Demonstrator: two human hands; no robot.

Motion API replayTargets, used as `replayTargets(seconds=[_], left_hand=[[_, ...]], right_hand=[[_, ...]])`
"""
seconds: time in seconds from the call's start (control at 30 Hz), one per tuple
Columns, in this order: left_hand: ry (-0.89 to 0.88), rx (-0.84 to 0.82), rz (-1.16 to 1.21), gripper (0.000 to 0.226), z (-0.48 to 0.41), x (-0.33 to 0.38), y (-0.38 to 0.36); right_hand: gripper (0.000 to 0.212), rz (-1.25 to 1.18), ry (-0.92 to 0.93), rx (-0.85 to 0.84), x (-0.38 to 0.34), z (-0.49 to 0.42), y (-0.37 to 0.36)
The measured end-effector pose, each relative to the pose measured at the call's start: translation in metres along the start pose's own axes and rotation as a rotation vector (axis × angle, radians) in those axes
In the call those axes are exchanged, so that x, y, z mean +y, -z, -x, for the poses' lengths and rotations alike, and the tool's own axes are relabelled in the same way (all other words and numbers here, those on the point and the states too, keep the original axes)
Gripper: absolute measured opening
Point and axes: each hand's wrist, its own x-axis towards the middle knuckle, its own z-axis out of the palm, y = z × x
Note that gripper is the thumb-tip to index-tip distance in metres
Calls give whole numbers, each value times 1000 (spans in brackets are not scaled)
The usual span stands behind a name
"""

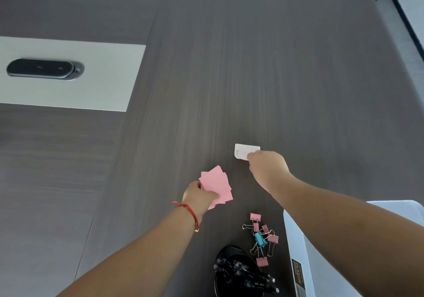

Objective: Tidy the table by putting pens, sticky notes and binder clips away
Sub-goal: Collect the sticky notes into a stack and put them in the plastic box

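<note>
My left hand (199, 196) holds a fanned bunch of pink sticky notes (216, 185) just above the dark table. My right hand (267, 168) reaches further out, and its fingertips pinch the near right corner of a small white note (243, 150) lying on the table. Several binder clips (261, 237), mostly pink with one blue, lie in a loose heap near the table's front edge. A black pen holder (231, 253) stands at the bottom of the view with several black pens (247, 273) in it.
A white inset panel (101, 76) with a dark oval cover (43, 69) sits at the left of the wood-grain table (229, 67). A white box with a dark label (298, 276) stands at the bottom right, by the table's edge.
</note>
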Motion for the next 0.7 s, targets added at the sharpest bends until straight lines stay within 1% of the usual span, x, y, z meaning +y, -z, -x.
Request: replayTargets(seconds=[0.07, 0.13, 0.2, 0.23, 0.3, 0.4, 0.43, 0.47, 0.53, 0.57, 0.6, 0.63, 0.7], left_hand=[[59, -95, 227, 33, 2, 2, 3], [102, -160, 331, 37, 7, 5, 6], [124, -218, 353, 42, 9, 7, 8], [126, -262, 360, 47, 11, 8, 10], [128, -366, 384, 52, 17, 9, 13], [160, -503, 436, 60, 26, 7, 23], [171, -525, 451, 60, 30, 8, 25], [170, -523, 456, 55, 34, 9, 27], [104, -441, 390, 44, 43, 11, 27], [55, -391, 340, 45, 48, 12, 27], [11, -360, 304, 48, 55, 15, 26], [-26, -354, 285, 47, 62, 17, 25], [-79, -382, 272, 39, 77, 23, 21]], right_hand=[[32, -105, -34, 14, -5, 6, -1], [29, -202, -16, 118, -16, 18, 0], [26, -138, 151, 276, -30, 31, -3], [25, -107, 239, 306, -38, 38, -5], [23, -80, 362, 280, -52, 52, -9], [27, -51, 418, 266, -60, 65, -15], [28, -47, 417, 282, -60, 68, -16], [28, -56, 410, 307, -58, 71, -16], [25, -119, 379, 372, -54, 81, -16], [26, -180, 349, 411, -52, 88, -13], [34, -289, 304, 425, -50, 96, -9], [41, -435, 247, 405, -47, 106, -3], [42, -810, 85, 286, -40, 126, 12]])
